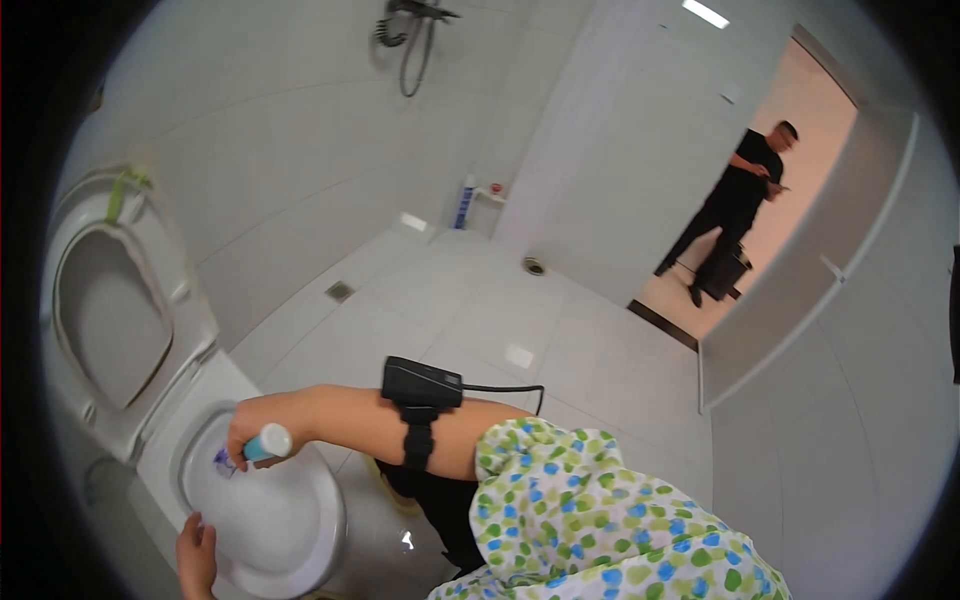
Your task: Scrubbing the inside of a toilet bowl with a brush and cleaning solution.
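Observation:
A white toilet (330, 500) stands at the lower left, with its lid and seat (185, 300) raised. My right hand (255, 428) reaches over the bowl, its fingers wrapped round a short teal cylinder with a white round end (272, 442). Just beside those fingers, a small purple-blue patch (222, 460) shows at the inner side of the bowl; whether it is part of the cylinder or on the bowl, I cannot tell. My left hand (196, 555) is at the near left rim, fingers apart and holding nothing.
A black device (422, 382) with a cable is strapped to my right forearm. Floor drains (340, 291) lie in the tiled floor. A blue-and-white can (465, 203) stands by a corner shelf. A person (745, 190) stands beyond the open door (810, 260).

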Action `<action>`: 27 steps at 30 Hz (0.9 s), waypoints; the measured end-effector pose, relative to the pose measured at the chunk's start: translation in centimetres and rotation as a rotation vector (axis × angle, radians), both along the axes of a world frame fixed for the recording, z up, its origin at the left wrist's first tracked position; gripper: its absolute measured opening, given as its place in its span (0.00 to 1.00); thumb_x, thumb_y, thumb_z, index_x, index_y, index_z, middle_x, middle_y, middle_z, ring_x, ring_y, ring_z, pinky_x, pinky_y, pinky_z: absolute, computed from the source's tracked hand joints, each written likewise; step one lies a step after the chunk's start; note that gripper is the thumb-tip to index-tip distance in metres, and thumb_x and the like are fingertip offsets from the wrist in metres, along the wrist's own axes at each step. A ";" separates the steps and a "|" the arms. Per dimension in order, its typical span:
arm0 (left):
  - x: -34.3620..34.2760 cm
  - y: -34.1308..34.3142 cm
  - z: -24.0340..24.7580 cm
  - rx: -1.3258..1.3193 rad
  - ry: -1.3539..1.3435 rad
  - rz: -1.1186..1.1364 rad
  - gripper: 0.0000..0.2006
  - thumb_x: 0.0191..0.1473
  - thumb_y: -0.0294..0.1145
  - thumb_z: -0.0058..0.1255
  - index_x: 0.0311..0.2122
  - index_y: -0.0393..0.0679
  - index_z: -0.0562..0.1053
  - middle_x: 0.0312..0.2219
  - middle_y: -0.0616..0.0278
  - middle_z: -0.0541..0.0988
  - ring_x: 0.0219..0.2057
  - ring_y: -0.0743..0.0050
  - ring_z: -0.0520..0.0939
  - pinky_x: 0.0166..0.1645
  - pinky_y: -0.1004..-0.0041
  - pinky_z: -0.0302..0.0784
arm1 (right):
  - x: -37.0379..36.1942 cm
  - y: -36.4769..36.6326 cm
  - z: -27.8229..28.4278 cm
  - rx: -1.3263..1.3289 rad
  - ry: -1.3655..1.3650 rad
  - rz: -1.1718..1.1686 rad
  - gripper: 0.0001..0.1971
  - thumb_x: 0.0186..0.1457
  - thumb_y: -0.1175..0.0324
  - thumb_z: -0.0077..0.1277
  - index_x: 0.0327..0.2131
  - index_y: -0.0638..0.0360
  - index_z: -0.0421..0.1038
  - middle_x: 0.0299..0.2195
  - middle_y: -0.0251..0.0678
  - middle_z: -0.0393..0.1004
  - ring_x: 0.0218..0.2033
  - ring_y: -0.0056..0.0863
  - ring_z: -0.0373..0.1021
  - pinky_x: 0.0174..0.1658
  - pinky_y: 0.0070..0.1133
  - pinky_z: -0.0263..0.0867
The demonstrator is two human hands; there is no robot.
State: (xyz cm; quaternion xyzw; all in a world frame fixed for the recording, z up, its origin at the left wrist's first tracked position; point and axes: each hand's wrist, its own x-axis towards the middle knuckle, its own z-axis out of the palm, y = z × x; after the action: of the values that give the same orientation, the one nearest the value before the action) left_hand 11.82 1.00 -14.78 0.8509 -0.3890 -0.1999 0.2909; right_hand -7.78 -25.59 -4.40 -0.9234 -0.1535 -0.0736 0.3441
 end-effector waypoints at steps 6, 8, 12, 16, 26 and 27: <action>0.4 -0.2 -0.3 0.087 0.011 -0.013 0.19 0.53 0.31 0.47 0.49 0.34 0.67 0.37 0.45 0.76 0.39 0.58 0.78 0.44 0.68 0.71 | -3.2 -1.8 4.6 -0.025 0.103 -0.066 0.08 0.37 0.74 0.56 0.28 0.57 0.75 0.27 0.36 0.77 0.29 0.32 0.72 0.33 0.24 0.68; -0.1 0.4 -0.7 0.075 -0.010 -0.042 0.19 0.52 0.32 0.47 0.48 0.34 0.68 0.37 0.43 0.76 0.38 0.54 0.78 0.44 0.66 0.72 | -3.8 -1.8 4.2 0.098 0.088 0.010 0.07 0.38 0.72 0.56 0.27 0.59 0.74 0.26 0.36 0.76 0.28 0.30 0.72 0.33 0.23 0.68; -1.4 -0.1 1.7 0.081 -0.103 -0.058 0.20 0.51 0.33 0.49 0.48 0.35 0.68 0.39 0.41 0.76 0.40 0.48 0.78 0.45 0.63 0.72 | -3.5 -0.4 2.5 0.175 0.285 0.007 0.07 0.42 0.70 0.55 0.29 0.60 0.74 0.26 0.36 0.75 0.29 0.28 0.72 0.34 0.22 0.68; -2.2 -1.2 3.3 0.076 -0.006 -0.026 0.21 0.52 0.38 0.48 0.48 0.35 0.68 0.44 0.43 0.73 0.45 0.50 0.75 0.49 0.65 0.69 | -2.1 -0.1 1.5 0.216 0.421 0.097 0.09 0.44 0.73 0.55 0.32 0.61 0.73 0.32 0.40 0.75 0.35 0.33 0.72 0.40 0.24 0.67; -2.4 1.6 3.9 0.133 -0.027 0.099 0.22 0.54 0.40 0.46 0.50 0.37 0.68 0.44 0.45 0.74 0.45 0.51 0.75 0.50 0.65 0.69 | 2.5 -0.8 4.4 -0.099 0.115 0.085 0.08 0.43 0.79 0.55 0.30 0.58 0.72 0.40 0.37 0.75 0.39 0.34 0.72 0.43 0.25 0.68; -2.4 1.4 3.8 0.133 -0.018 0.112 0.22 0.54 0.40 0.46 0.50 0.37 0.68 0.44 0.45 0.74 0.45 0.51 0.75 0.50 0.65 0.69 | 1.7 -1.5 5.6 -0.133 0.132 0.046 0.08 0.44 0.80 0.55 0.30 0.58 0.72 0.40 0.38 0.75 0.39 0.33 0.72 0.42 0.25 0.69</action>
State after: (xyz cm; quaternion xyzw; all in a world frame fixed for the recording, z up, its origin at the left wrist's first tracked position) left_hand 9.42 2.39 -10.94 0.8905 -0.3293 -0.2012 0.2410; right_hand -6.11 -27.06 1.20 -0.9433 -0.1561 0.0059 0.2929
